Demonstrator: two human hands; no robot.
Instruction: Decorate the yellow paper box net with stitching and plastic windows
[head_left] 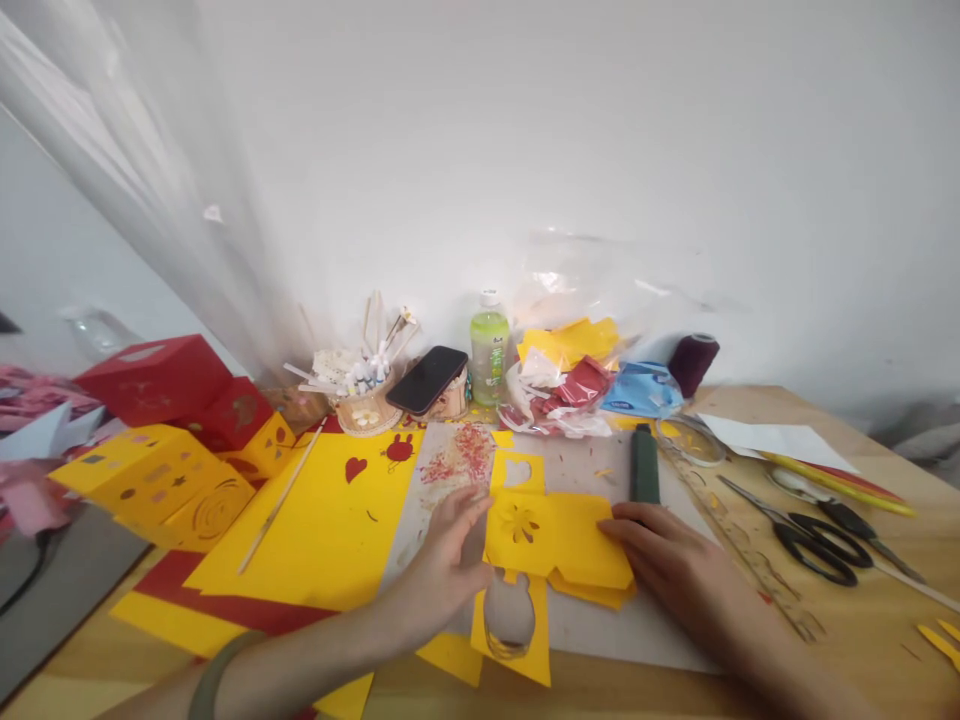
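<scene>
A folded yellow paper cutout [585, 535], with a flower-shaped opening and creased tabs along its lower edge, lies before me on a grey mat [442, 520]. My left hand [454, 545] grips its left side, with the thumb near the lower corner and the fingers near the upper one. At its right edge my right hand [660, 550] has its fingers closed on the paper; the thumb is hidden. Connected or underlying yellow panels show above and below: a heart opening in the upper panel [536, 460], a large animal-shaped hole in the lower panel [541, 640].
Yellow sheets [315, 520] and decorated paper boxes [165, 480] fill the left. Behind stand a phone [427, 380], a green drink bottle [490, 350] and a plastic bag of scraps [562, 390]. A dark green bar [644, 465], scissors [814, 545] and a ruler [739, 540] lie to the right.
</scene>
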